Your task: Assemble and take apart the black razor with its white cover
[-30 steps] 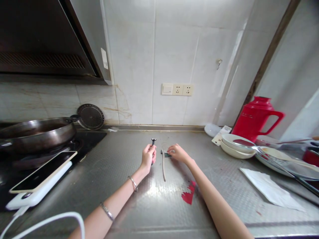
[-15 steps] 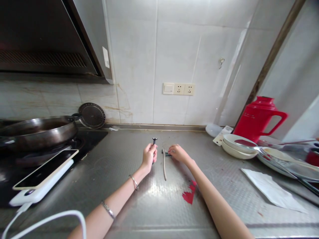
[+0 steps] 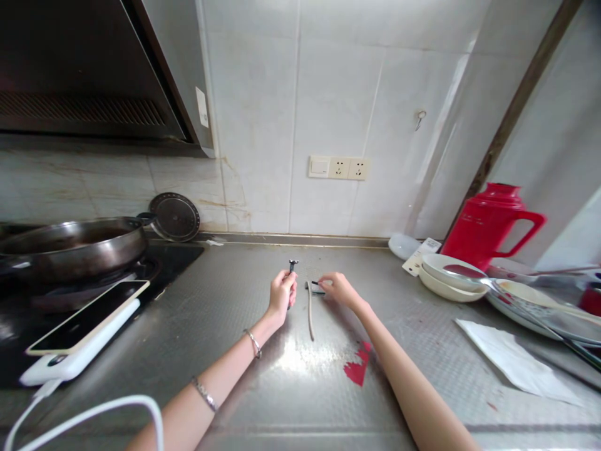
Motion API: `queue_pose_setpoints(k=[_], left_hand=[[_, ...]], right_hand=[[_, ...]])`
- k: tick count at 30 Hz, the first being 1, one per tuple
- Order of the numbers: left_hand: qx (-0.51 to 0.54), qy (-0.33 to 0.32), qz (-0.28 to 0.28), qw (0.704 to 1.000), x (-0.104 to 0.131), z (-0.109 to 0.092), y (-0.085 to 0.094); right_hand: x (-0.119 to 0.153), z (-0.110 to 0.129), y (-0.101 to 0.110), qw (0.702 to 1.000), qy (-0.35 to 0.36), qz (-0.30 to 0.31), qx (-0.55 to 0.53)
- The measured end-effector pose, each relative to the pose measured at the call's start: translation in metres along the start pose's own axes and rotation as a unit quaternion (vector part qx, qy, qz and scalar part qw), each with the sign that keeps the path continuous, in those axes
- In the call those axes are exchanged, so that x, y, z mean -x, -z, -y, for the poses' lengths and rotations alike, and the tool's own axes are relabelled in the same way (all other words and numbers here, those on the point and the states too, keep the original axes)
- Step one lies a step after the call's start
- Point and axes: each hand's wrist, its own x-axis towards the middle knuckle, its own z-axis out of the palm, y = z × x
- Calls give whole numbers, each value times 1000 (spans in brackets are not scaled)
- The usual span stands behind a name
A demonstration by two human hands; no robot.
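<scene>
My left hand (image 3: 282,292) is closed round the dark handle of a small tool (image 3: 293,265). The tool is upright, and a short crosswise metallic head sits at its top; its exact kind is unclear. To the right, my right hand (image 3: 339,289) pinches a thin black piece (image 3: 315,282) just above the counter. Under those fingers lies a small dark greenish item (image 3: 317,291), partly hidden by the hand. A pale, slightly curved strip (image 3: 310,313) lies on the metal counter (image 3: 225,300) between both hands. The red torn scrap (image 3: 357,366) is beside my right forearm.
At left, a phone (image 3: 89,316) rests on a white power bank (image 3: 101,338) with a cable, near a steel pan (image 3: 75,247) on the stove. A red thermos (image 3: 483,222), stacked bowls (image 3: 446,288), plates and a white tissue (image 3: 511,360) stand or lie at right.
My right hand has risen slightly from the greenish item, and a thin black piece now shows between its fingertips. My left hand keeps hold of the tool in nearly the same place.
</scene>
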Motion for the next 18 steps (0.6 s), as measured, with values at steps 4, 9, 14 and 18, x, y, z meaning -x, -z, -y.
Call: queue_pose_setpoints(k=[4, 9, 14, 18], left_hand=[[-7, 1, -3, 1000, 2, -2, -1], [1, 3, -15, 1000, 2, -2, -1], [19, 16, -14, 1000, 2, 1, 1], [6, 7, -21, 1000, 3, 3, 1]], right_hand=[[-2, 14, 5, 995, -40, -30, -91], [-8, 35, 8, 980, -45, -85, -173], [-12, 46, 6, 964, -61, -114, -232], [-13, 49, 5, 955, -68, -126, -261]])
